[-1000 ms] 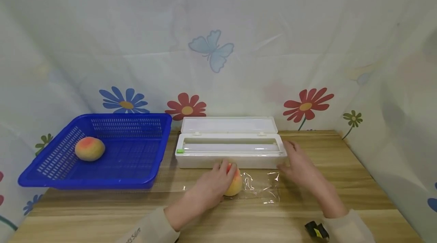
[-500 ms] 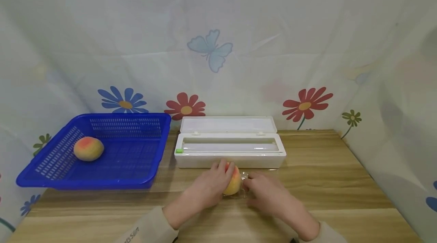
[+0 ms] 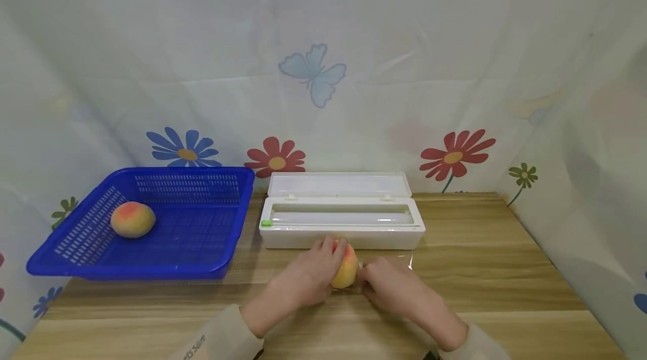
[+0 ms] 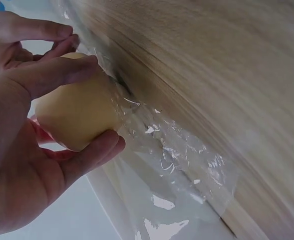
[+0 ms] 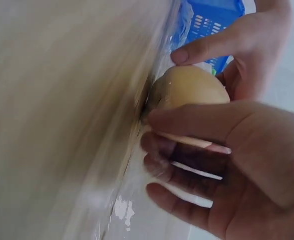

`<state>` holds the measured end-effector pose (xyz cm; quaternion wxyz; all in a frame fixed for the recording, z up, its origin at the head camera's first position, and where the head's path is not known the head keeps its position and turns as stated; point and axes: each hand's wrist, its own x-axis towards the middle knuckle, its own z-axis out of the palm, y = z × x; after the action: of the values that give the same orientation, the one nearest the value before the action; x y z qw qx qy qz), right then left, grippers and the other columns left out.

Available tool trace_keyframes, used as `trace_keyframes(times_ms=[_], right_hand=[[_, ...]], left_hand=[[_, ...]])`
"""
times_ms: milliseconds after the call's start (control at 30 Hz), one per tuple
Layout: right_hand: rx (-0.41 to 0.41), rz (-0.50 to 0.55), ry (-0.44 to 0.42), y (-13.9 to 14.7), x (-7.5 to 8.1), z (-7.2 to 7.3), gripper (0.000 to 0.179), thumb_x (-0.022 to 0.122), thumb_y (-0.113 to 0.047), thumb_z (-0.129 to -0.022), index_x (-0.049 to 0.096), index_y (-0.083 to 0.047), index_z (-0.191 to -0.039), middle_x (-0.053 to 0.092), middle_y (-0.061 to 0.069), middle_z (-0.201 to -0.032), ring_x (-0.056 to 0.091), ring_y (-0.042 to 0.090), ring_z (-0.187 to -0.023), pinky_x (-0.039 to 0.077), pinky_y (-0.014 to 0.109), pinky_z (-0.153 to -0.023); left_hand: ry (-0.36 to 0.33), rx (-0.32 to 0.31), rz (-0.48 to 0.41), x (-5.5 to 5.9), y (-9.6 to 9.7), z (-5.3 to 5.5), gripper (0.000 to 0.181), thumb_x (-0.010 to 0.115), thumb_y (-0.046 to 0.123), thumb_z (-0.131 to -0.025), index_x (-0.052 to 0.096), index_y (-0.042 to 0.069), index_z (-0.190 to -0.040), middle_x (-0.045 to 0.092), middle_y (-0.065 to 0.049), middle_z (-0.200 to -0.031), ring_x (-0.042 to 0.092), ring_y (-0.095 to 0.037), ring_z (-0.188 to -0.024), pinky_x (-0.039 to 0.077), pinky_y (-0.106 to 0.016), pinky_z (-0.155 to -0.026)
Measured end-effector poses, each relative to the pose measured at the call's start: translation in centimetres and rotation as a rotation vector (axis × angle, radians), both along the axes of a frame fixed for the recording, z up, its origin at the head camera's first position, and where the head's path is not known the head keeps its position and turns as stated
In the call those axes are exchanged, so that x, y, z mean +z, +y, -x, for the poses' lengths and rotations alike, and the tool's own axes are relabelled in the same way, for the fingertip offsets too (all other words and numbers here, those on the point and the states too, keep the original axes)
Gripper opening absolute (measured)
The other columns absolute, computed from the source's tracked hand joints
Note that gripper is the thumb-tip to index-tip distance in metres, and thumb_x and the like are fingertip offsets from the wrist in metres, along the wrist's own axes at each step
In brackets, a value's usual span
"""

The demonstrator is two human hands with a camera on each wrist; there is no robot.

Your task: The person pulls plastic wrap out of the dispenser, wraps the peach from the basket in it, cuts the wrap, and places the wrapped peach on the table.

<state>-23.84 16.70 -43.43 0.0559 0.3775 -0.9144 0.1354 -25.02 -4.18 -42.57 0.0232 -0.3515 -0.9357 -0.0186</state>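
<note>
A yellow peach with a red blush (image 3: 346, 268) stands on clear cling film (image 4: 177, 160) spread over the table. My left hand (image 3: 309, 276) grips it from the left, thumb and fingers around its sides. At the peach's right side is my right hand (image 3: 395, 288), its thumb and fingertips pinching the film close to the fruit. In the left wrist view the film's wrinkled left part lies loose beside the peach. Just behind the hands sits a white cling film dispenser (image 3: 343, 240), lid raised, with the roll (image 3: 343, 218) inside. The peach's underside is hidden.
To the left stands a blue plastic basket (image 3: 151, 270) with another peach (image 3: 133, 219) inside. A green slider (image 3: 266, 223) sits at the dispenser's left front edge. Patterned curtain (image 3: 323, 124) hangs behind and at both sides of the wooden table (image 3: 495, 270).
My right hand has moved from the dispenser's right end down and left to the peach, gathering the film's right part inward. My left hand has stayed on the peach.
</note>
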Motion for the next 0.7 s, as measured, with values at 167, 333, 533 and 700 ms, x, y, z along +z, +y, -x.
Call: trace_keyframes(times_ms=[167,333,533,700], right_hand=[[-0.004,0.027,-0.052,0.2,0.7,0.1,0.026,0.075,-0.002,-0.078,0.065,-0.024,-0.069,0.048,-0.016,-0.066,0.043,0.002,-0.057,0.037,0.024,-0.046],[-0.003,0.059,-0.063,0.4,1.4,0.2,0.016,0.076,-0.003,-0.081,0.075,-0.019,-0.078,0.053,-0.015,-0.072,0.046,0.001,-0.062,0.041,0.023,-0.052],[-0.015,0.079,-0.084,0.5,1.8,0.4,0.017,0.075,-0.002,-0.082,0.072,-0.017,-0.073,0.056,-0.017,-0.069,0.048,0.000,-0.061,0.043,0.023,-0.053],[-0.024,0.103,-0.097,0.5,1.8,0.4,0.019,0.076,-0.002,-0.083,0.069,-0.017,-0.074,0.055,-0.017,-0.067,0.048,-0.001,-0.059,0.044,0.022,-0.052]], left_hand=[[-0.041,-0.001,-0.009,0.3,-0.1,-0.2,0.091,0.089,0.030,-0.081,0.038,0.001,-0.149,0.047,-0.014,-0.126,0.056,-0.028,-0.116,0.057,-0.035,-0.082],[-0.038,0.012,-0.021,0.2,0.0,-0.4,0.104,0.089,0.050,-0.077,0.036,-0.002,-0.150,0.047,-0.016,-0.130,0.055,-0.031,-0.117,0.057,-0.036,-0.087],[0.072,0.035,-0.026,-0.2,0.6,-0.7,0.105,0.089,0.058,-0.072,0.041,-0.004,-0.142,0.044,-0.014,-0.124,0.055,-0.028,-0.103,0.058,-0.030,-0.076],[0.159,0.055,0.021,-0.3,1.0,-0.7,0.101,0.087,0.061,-0.074,0.044,-0.004,-0.138,0.045,-0.014,-0.121,0.054,-0.026,-0.104,0.057,-0.026,-0.075]])
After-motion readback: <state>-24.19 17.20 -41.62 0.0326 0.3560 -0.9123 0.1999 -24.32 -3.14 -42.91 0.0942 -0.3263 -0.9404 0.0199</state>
